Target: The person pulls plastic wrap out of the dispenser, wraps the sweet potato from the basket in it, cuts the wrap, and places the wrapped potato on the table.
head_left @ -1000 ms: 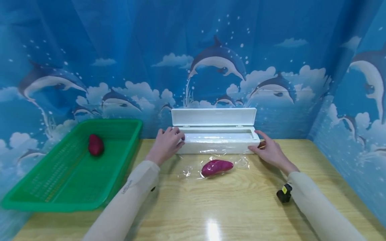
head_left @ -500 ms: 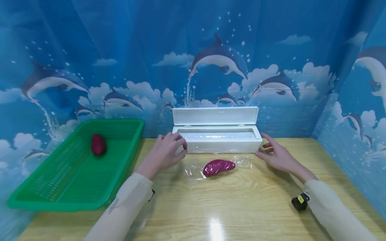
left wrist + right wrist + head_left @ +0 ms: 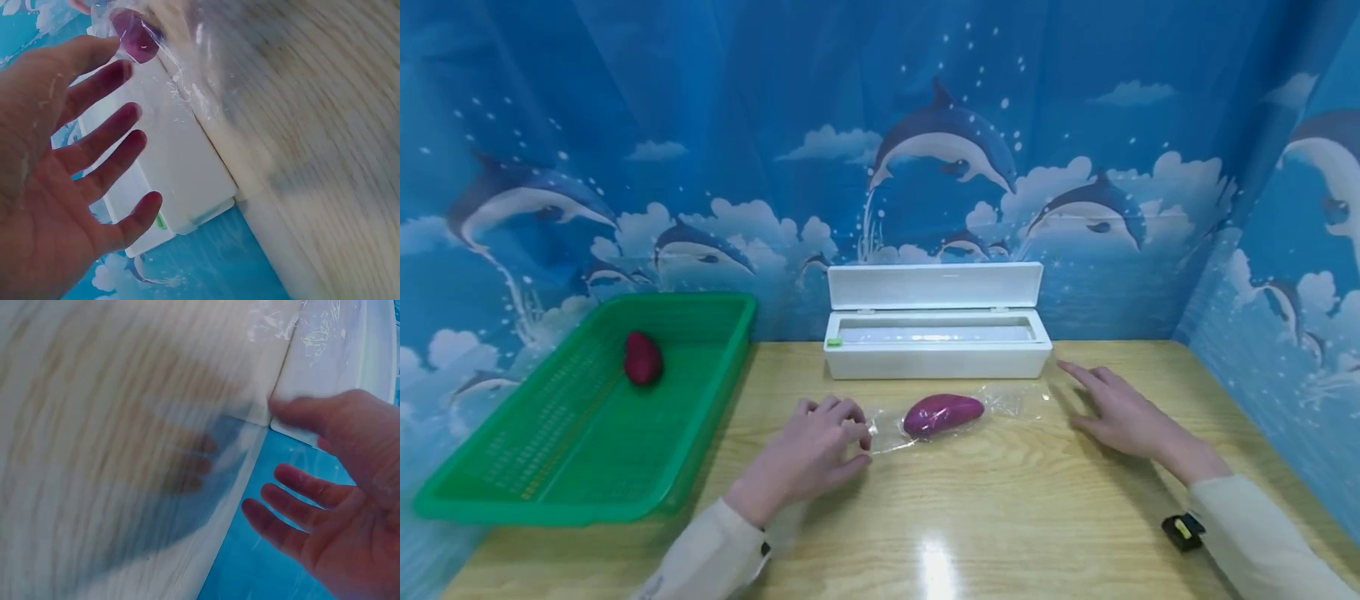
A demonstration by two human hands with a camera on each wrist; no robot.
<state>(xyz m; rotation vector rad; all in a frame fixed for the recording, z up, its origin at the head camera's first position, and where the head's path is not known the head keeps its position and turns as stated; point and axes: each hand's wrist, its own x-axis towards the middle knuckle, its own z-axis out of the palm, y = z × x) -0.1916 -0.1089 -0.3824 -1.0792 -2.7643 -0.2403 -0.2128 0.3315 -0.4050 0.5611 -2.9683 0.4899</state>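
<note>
A purple-skinned sweet potato (image 3: 943, 414) lies mid-table on a strip of clear cling film (image 3: 1011, 400) that spreads out crumpled on both sides of it. Just behind stands a long white cling-film box (image 3: 936, 361), its lid (image 3: 934, 287) raised and a roll visible inside. My left hand (image 3: 812, 446) hovers by the film's left end, fingers bent loosely and apart in the left wrist view (image 3: 69, 150); whether it touches the film I cannot tell. My right hand (image 3: 1131, 417), fingers spread and holding nothing, is beyond the film's right end.
To the left, a green plastic basket (image 3: 700, 446) holds another purple-red sweet potato (image 3: 643, 358). A small green slider (image 3: 833, 342) sits at the box's left end. A blue dolphin-print curtain (image 3: 760, 125) hangs behind the table (image 3: 1000, 517) and along its right side.
Both hands have come away from the ends of the white box. The left moved down toward the film's left end; the right drew back to the right. The sweet potato stays put.
</note>
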